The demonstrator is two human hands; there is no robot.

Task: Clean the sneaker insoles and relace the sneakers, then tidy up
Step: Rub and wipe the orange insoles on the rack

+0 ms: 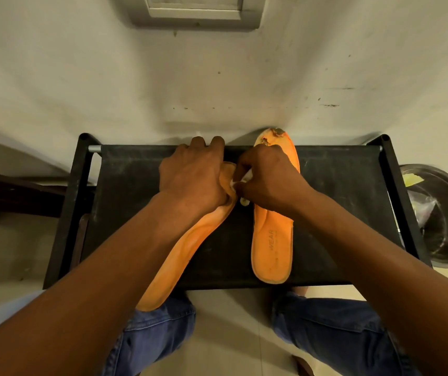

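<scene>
Orange insole point(187, 248) juts off black rack point(339, 191) toward knees | left hand point(193, 177) curls around its toe | right hand point(269, 180) pinches white wipe point(246, 176) | second insole point(273, 240) lies flat alongside | risk: hard rubbing may drag the overhanging insole off.

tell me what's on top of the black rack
Two orange insoles lie on the black rack: the left insole held by the left hand, the right insole partly covered by the right hand pinching something whitish.

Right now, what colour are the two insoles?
Orange, both insoles, clearest in the head view.
</scene>
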